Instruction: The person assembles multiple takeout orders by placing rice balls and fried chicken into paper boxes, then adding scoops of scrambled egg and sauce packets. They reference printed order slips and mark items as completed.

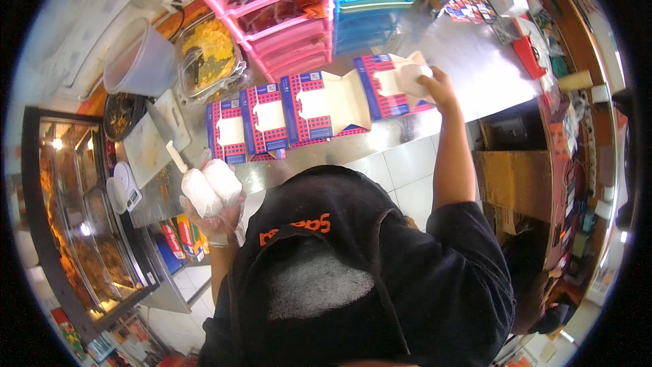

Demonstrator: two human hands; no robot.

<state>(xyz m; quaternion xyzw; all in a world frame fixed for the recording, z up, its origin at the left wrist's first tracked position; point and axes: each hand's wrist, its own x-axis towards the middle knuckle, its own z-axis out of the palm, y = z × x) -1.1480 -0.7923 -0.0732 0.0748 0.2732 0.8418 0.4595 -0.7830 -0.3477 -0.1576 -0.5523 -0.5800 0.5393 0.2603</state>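
Observation:
My left hand, in a clear plastic glove, is closed round two rounded white wrapped bundles beside the near left edge of the steel counter. Far to the right, my right hand grips another white wrapped bundle at the rightmost blue and pink cardboard box. Its bundle lies over the box's opening. Several such boxes stand in a row to its left, among them a wide one, a narrower one and a leftmost one, their pale insides showing. What is in the wrapping is hidden.
A knife lies by a white cutting board at left, near a kitchen scale and a heated glass display case. Behind stand a foil tray of yellow food, pink drawers and blue drawers.

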